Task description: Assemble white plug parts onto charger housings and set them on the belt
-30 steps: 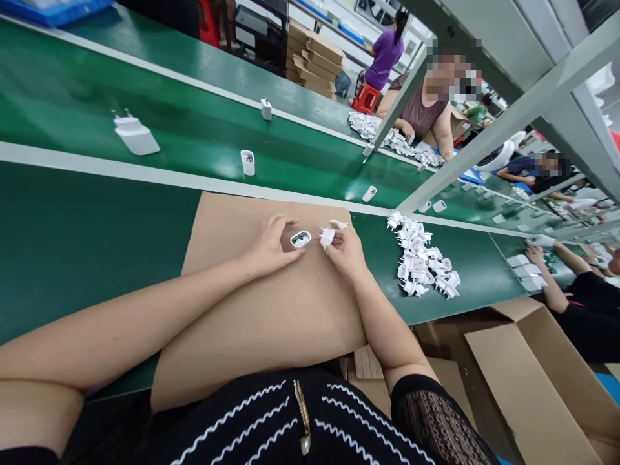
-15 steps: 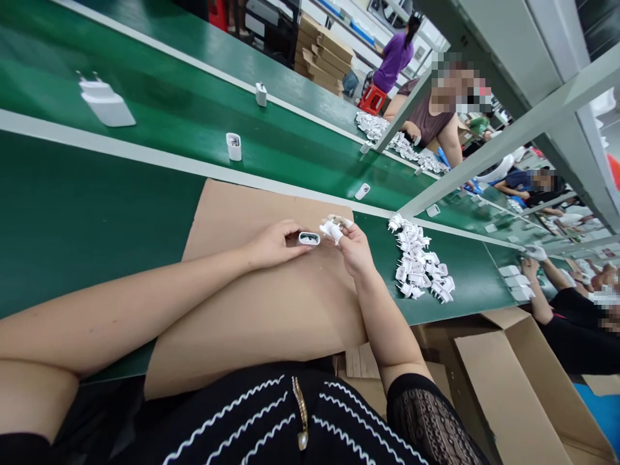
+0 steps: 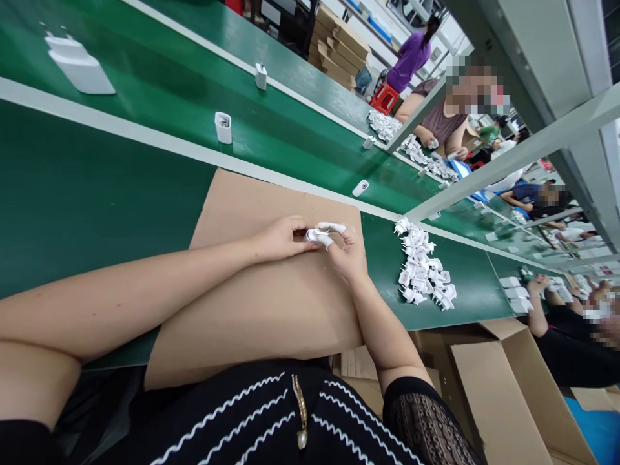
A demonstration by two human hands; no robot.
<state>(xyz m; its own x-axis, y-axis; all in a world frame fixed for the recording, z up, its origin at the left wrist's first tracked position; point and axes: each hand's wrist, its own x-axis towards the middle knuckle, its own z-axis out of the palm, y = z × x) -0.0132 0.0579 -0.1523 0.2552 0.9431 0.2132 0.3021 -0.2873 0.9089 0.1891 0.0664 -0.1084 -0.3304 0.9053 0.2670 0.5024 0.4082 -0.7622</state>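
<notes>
Over a brown cardboard sheet (image 3: 261,316) my two hands meet. My left hand (image 3: 283,239) is closed round a white charger housing (image 3: 310,236), mostly hidden by the fingers. My right hand (image 3: 351,252), with white covers on thumb and forefinger, pinches a white plug cap against the housing's open end. The cap is largely covered by those fingers, so I cannot tell how far it sits in. To the right of my right hand lies a pile of white plug caps with pins (image 3: 421,268) on the green bench.
Beyond a pale rail, a green belt carries white housings (image 3: 223,128) and a larger-looking charger with pins (image 3: 80,64). A metal post (image 3: 450,184) slants up at the right. An open carton (image 3: 513,381) stands below right. Co-workers sit across and to the right.
My right hand has brought the plug cap leftward onto the housing's end; before, the two parts were apart. The housing's open end is now covered. The view has shifted slightly.
</notes>
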